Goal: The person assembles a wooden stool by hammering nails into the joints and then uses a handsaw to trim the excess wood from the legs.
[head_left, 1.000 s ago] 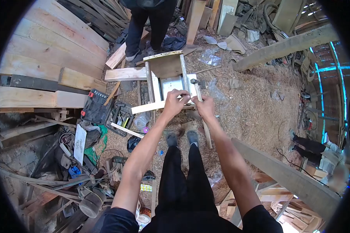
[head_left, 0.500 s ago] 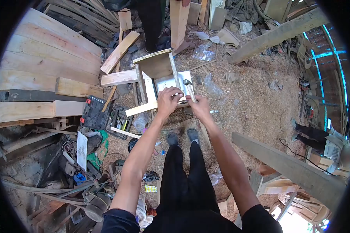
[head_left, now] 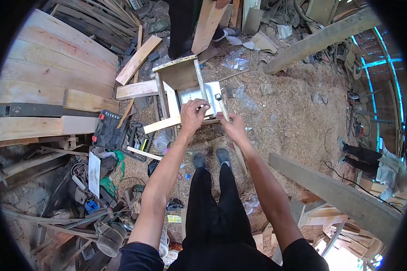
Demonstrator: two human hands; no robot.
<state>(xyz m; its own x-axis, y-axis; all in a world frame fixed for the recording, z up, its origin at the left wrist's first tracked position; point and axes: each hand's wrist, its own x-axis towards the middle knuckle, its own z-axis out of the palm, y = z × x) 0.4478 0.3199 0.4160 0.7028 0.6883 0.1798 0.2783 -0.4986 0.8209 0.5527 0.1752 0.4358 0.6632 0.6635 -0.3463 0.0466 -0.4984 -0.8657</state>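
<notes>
My right hand (head_left: 234,127) is closed around the wooden handle of a hammer (head_left: 225,108); the hammer's head points away from me, beside the white panel. My left hand (head_left: 193,116) is closed with its fingertips pinched together, and whatever small thing they hold is too small to name. It hovers over the near end of a wooden frame (head_left: 161,95) with a brown board across its far part. Under the left hand a pale wood strip (head_left: 160,125) juts out to the left. A white panel (head_left: 215,92) lies within and beside the frame.
Toolboxes (head_left: 107,131) lie open on the left, near stacked planks (head_left: 59,63). A co-worker's hand (head_left: 222,3) steadies a thick timber (head_left: 206,27) beyond the frame. Beams (head_left: 321,178) cross on the right, where another person (head_left: 371,165) is. Wood shavings cover the ground.
My left hand has drawn slightly left, away from the hammer. My right hand has shifted a little, hammer still in it. The co-worker's timber has tilted, and a shoe now shows beside it.
</notes>
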